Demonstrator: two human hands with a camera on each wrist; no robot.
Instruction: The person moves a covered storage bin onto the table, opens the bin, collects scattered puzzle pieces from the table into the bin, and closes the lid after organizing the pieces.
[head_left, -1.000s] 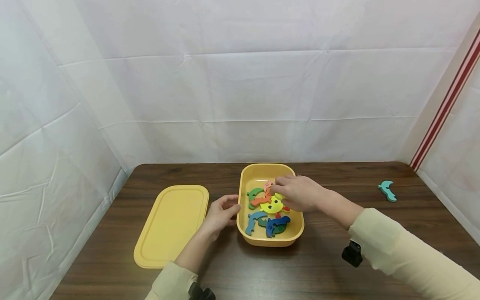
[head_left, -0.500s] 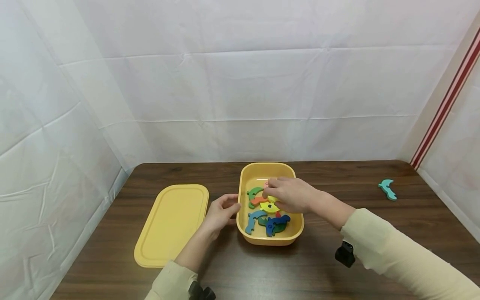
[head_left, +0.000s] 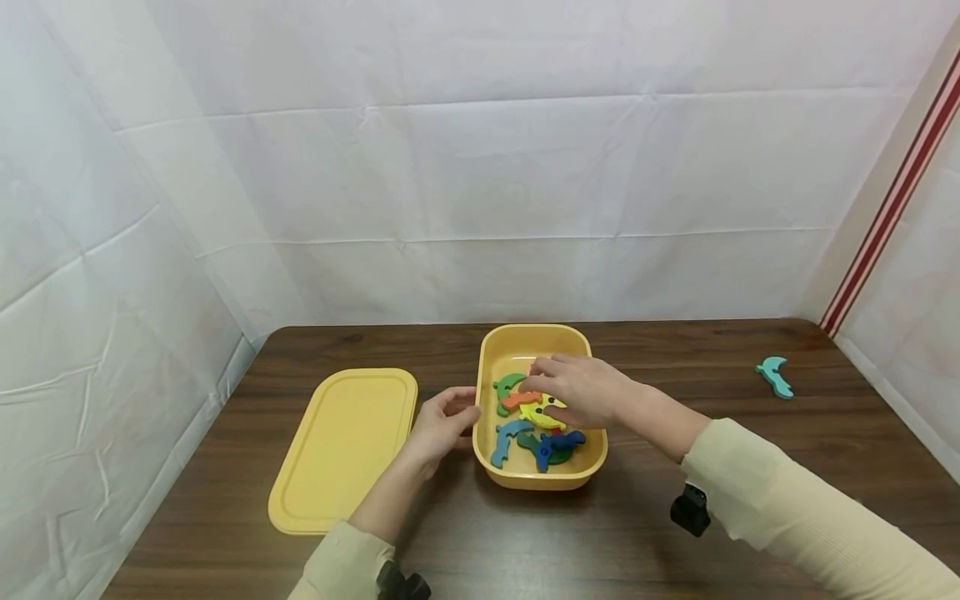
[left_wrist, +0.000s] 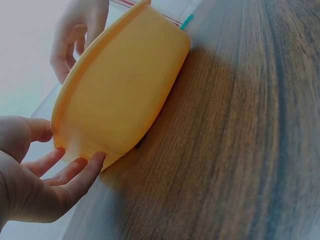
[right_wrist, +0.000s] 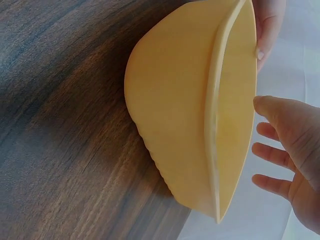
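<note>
A yellow plastic box point(head_left: 540, 481) stands on the table, with several flat animal-shaped pieces lying inside. Among these are a yellow piece point(head_left: 538, 414), an orange piece point(head_left: 519, 400), a green piece point(head_left: 506, 386), a light blue piece point(head_left: 508, 442) and a dark blue piece point(head_left: 544, 454). My left hand point(head_left: 440, 427) rests its fingertips against the box's left outer side, the thumb near the rim. Over the box's right half hovers my right hand point(head_left: 581, 389), fingers spread and loosely bent, nothing visible in them. It hides some pieces; whether its fingertips touch any, I cannot tell.
A flat yellow lid point(head_left: 345, 450) lies left of the box on the dark wooden table point(head_left: 697, 358). Far to the right lies a single turquoise piece point(head_left: 776, 377). White sheeting point(head_left: 450, 183) encloses the table at the back and sides.
My right hand has moved slightly left and down inside the box area. The yellow and dark blue pieces have shifted a little. My left hand stays at the box's side.
</note>
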